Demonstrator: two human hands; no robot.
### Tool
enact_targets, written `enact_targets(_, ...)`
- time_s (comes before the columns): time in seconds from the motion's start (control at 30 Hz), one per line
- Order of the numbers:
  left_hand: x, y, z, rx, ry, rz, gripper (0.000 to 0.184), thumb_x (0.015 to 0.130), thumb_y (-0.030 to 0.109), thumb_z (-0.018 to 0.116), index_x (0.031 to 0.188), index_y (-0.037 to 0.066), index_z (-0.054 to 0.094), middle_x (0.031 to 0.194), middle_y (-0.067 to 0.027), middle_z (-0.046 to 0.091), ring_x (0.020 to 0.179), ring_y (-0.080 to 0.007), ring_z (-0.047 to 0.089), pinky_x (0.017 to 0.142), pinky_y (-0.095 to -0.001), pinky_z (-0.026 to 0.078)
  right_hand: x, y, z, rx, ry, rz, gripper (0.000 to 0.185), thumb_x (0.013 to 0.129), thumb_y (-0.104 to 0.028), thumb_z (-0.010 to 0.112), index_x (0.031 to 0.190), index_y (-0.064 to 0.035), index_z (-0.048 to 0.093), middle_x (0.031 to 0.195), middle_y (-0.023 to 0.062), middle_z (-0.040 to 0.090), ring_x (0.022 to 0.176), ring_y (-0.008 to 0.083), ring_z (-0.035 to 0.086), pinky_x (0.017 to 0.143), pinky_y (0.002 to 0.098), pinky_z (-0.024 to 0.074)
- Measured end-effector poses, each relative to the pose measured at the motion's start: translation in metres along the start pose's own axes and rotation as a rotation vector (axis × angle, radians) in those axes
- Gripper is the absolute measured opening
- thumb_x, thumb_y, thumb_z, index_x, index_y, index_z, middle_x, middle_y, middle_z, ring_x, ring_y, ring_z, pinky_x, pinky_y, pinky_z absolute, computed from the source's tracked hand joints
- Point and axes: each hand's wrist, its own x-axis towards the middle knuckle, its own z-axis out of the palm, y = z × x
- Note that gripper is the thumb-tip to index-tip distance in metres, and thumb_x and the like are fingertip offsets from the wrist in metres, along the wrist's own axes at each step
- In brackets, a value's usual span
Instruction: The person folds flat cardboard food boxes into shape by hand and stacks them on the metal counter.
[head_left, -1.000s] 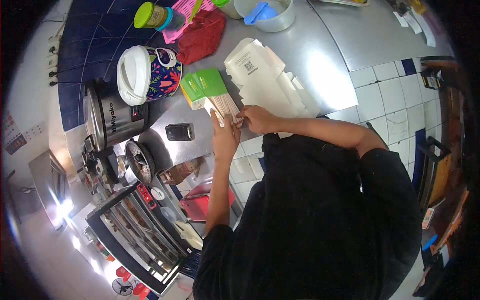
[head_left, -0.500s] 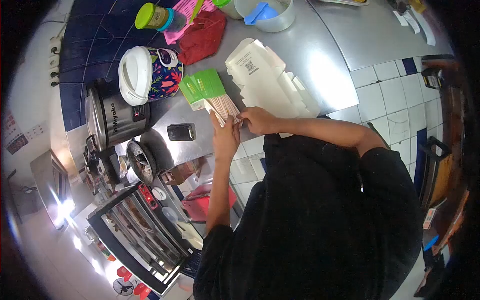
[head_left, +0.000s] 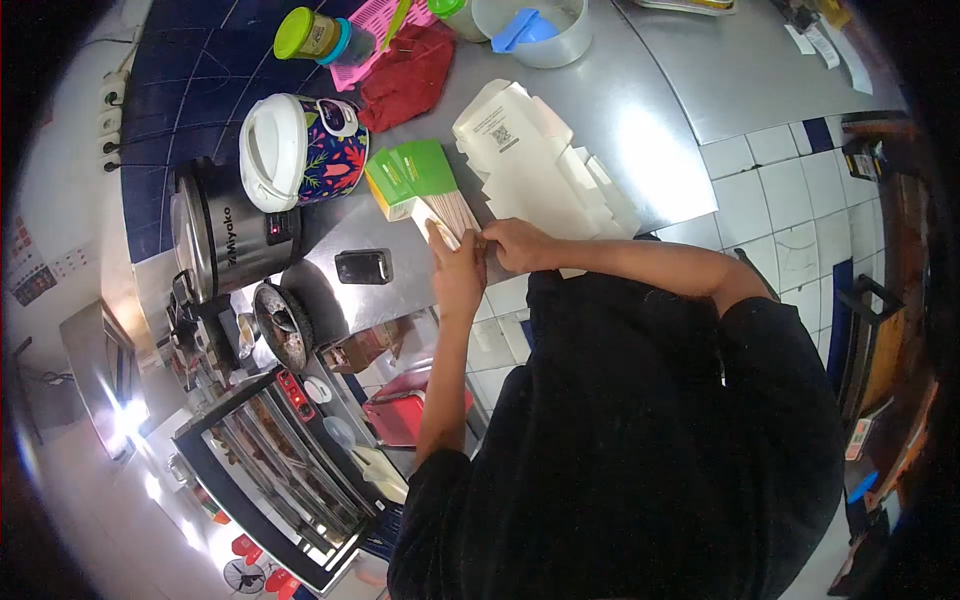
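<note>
Green, yellow and white folded cardboard cartons [head_left: 418, 172] lie stacked and fanned on the steel counter in the head view. Their pale edges face my body. My left hand [head_left: 458, 275] is closed around the near end of the stack, fingers over a raised white flap [head_left: 436, 226]. Just to its right, my right hand [head_left: 517, 245] pinches the near right corner of the stack; its fingertips meet the left hand's, and exactly what they pinch is too small to make out. Beyond the right hand rests an unfolded cream cardboard box [head_left: 540, 175] with a printed code.
A black phone [head_left: 363, 267] lies left of my left hand. Further left stand a floral rice cooker [head_left: 335, 150] and a steel Miyako cooker [head_left: 235, 240]. At the back are a red cloth [head_left: 407, 78] and a tub [head_left: 560, 45] holding a blue scoop. A glass-fronted cabinet [head_left: 290, 470] stands lower left.
The white flap at the near end of the stack has turned further over the pale edges. Both hands have shifted only slightly and keep their grip.
</note>
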Motion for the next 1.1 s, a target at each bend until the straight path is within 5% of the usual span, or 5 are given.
enact_targets(0.33,0.001,-0.011,0.034,0.240,0.109,-0.033,0.035,0.090,0.010,0.057,0.125,0.017,0.056,0.153,-0.0358,0.016,0.134,-0.0599,0.029,0.096,-0.0629,0.044,0.016,-0.036,-0.069,-0.682,-0.041,0.311,0.055,0.073,-0.040,0.074,0.104,0.0016,0.058,0.098,0.0184,0.064,0.088,0.0333,0.067,0.073,0.0440,0.0554)
enact_targets(0.6,-0.007,0.017,-0.013,0.006,0.380,-0.068,0.050,0.085,0.016,0.064,0.133,0.008,0.051,0.152,-0.0374,0.016,0.140,-0.0585,0.019,0.107,-0.0716,0.024,0.000,-0.046,-0.095,-0.717,0.015,0.224,0.026,0.078,-0.023,0.068,0.090,0.0004,0.065,0.082,0.0179,0.069,0.071,0.0343,0.069,0.062,0.0438,0.0559)
enact_targets(0.73,-0.010,0.044,0.008,-0.284,0.503,0.038,0.047,0.082,0.017,0.069,0.121,-0.003,0.053,0.134,-0.0344,0.045,0.127,-0.0467,0.046,0.102,-0.0554,0.040,-0.042,-0.083,-0.138,-0.841,0.197,0.171,0.019,0.078,-0.021,0.064,0.083,-0.0028,0.059,0.074,0.0161,0.066,0.062,0.0353,0.066,0.055,0.0453,0.0536)
enact_targets(0.93,0.032,0.066,0.049,-0.901,-0.044,-0.608,0.049,0.076,0.029,0.078,0.103,-0.006,0.055,0.097,-0.0296,0.065,0.090,-0.0439,0.065,0.082,-0.0461,0.052,-0.078,-0.087,-0.169,-1.017,0.213,0.278,0.017,0.076,-0.019,0.065,0.083,-0.0048,0.059,0.072,0.0131,0.064,0.059,0.0323,0.066,0.052,0.0437,0.0531)
enact_targets(1.1,0.034,0.064,0.085,-0.847,0.100,-0.419,0.042,0.076,0.027,0.077,0.098,-0.004,0.059,0.089,-0.0226,0.069,0.075,-0.0370,0.067,0.070,-0.0439,0.053,-0.068,-0.028,-0.153,-1.014,0.147,0.259,0.018,0.076,-0.020,0.066,0.080,-0.0048,0.059,0.073,0.0130,0.065,0.058,0.0326,0.066,0.054,0.0431,0.0533)
